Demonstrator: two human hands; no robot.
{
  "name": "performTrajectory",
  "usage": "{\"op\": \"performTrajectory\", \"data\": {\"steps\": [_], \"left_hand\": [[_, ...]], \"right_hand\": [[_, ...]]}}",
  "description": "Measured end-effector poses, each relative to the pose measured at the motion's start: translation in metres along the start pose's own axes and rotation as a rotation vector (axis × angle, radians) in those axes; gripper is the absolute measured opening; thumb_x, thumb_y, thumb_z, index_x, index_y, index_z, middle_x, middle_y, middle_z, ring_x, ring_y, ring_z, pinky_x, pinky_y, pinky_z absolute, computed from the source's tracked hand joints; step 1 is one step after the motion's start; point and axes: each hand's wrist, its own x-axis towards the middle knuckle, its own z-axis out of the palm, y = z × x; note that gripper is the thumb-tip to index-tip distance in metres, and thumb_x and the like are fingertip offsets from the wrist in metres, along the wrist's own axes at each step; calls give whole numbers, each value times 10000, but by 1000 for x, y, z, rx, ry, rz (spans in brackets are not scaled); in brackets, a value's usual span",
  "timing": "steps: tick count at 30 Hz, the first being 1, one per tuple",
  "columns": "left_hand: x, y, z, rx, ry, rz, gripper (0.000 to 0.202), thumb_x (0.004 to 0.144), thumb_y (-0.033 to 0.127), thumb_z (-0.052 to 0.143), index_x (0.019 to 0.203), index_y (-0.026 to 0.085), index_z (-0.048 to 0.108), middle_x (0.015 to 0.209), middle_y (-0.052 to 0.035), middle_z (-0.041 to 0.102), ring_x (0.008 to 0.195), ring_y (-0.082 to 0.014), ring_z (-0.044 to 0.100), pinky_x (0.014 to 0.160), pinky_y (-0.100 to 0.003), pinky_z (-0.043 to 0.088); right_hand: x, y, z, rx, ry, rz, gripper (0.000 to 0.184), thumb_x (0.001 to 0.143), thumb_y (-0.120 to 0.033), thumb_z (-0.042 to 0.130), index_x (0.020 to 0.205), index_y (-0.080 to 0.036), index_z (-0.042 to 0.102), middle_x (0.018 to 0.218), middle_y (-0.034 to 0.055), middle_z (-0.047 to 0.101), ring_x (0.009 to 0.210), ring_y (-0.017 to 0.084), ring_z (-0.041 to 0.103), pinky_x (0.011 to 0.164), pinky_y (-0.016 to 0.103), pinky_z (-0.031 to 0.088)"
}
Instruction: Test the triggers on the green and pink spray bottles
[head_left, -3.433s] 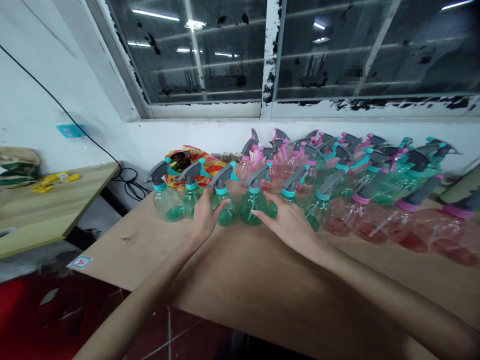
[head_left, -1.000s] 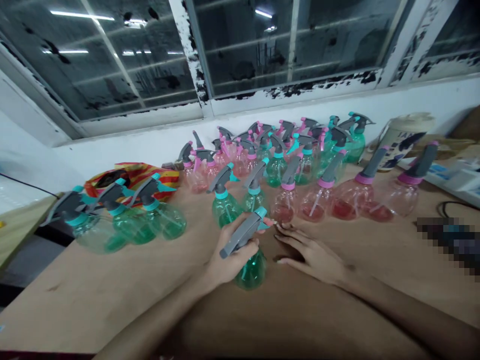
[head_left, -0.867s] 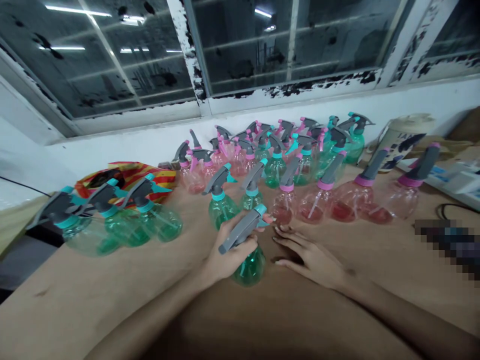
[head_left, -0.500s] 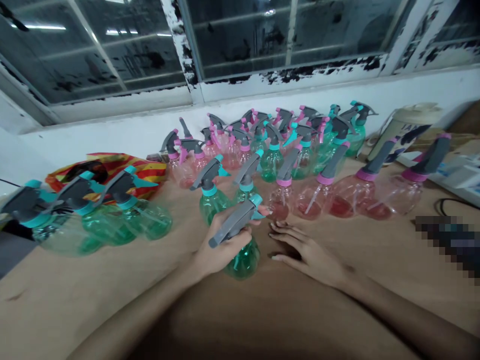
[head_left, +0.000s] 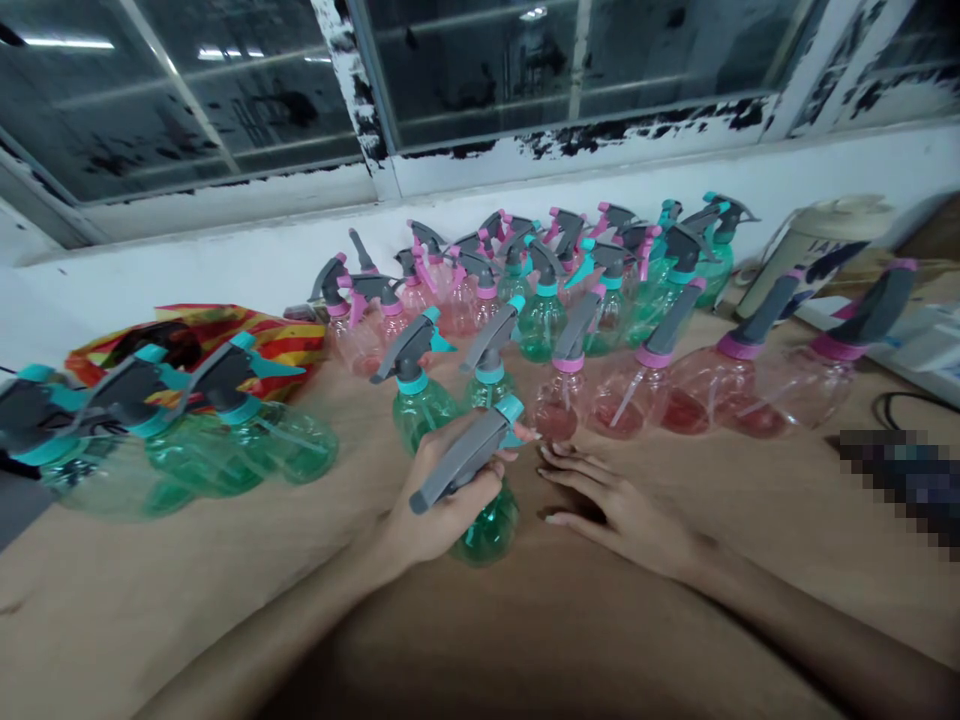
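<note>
My left hand [head_left: 431, 500] is wrapped round the neck of a green spray bottle [head_left: 491, 525] with a grey trigger head [head_left: 465, 455]; the bottle stands on the brown tabletop [head_left: 600, 620]. My right hand [head_left: 626, 510] lies flat on the table just right of that bottle, fingers stretched out and empty. Directly behind stand two more green spray bottles [head_left: 420, 400] and a row of pink spray bottles [head_left: 675, 385].
Three green bottles [head_left: 225, 440] stand at the left, in front of a striped red-and-yellow bag [head_left: 225, 335]. Several pink and green bottles [head_left: 540, 270] crowd the back by the white wall under the window. A cream jug [head_left: 814, 250] and a black cable [head_left: 892, 405] are at the right.
Since the earliest frame my left hand has pulled one green bottle out of the row toward me. Over the last second the hands hardly move; the view drifts slightly right.
</note>
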Motion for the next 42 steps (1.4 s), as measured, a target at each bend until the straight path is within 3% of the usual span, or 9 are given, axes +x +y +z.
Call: {"op": "performTrajectory", "data": {"steps": [4,8,14,19,27,36,42], "left_hand": [[-3,2,0,71,41,-53,125,826,248,494,820,210,613,798,-28,653,721,-172,619,692,-302,503],[-5,-6,-2,58,35,20,120,818,251,501,743,209,585,745,-17,638,691,-163,608,660,-291,495],[-1,-9,-2,-3,23,-44,241,761,193,486,947,221,638,716,-8,639,601,-159,579,547,-272,460],[1,-7,-1,-55,13,25,396,663,57,459,959,231,656,841,-20,658,808,-182,637,697,-281,498],[-1,-10,1,-44,48,-10,365,660,83,475,948,213,659,791,-16,671,744,-178,640,678,-288,516],[-2,-14,4,-106,50,-12,393,688,49,478,1004,215,642,888,-22,687,839,-179,662,729,-287,523],[-1,-9,2,-143,18,3,440,680,38,473,1029,247,643,1060,-27,685,888,-181,663,765,-291,532]], "right_hand": [[0,1,1,-14,-14,-5,488,885,-491,497,1305,-244,497,1401,46,481,1329,218,369,1100,448,327],[0,2,2,-31,-14,-11,482,889,-482,494,1308,-245,495,1398,45,484,1332,219,364,1104,457,319],[0,0,0,-6,9,-17,460,883,-466,516,1292,-255,513,1384,48,501,1317,231,389,1083,470,350],[0,0,-1,11,-2,-4,473,881,-473,513,1307,-267,500,1393,43,492,1322,238,382,1082,487,343],[0,1,-3,40,12,2,459,869,-472,533,1286,-281,521,1381,33,505,1306,239,407,1078,483,350],[0,1,-2,16,-6,2,463,879,-477,517,1293,-269,510,1391,35,493,1313,231,396,1083,478,346],[0,2,-1,33,24,1,473,869,-473,534,1302,-283,504,1382,36,504,1307,244,405,1074,499,351]]}}
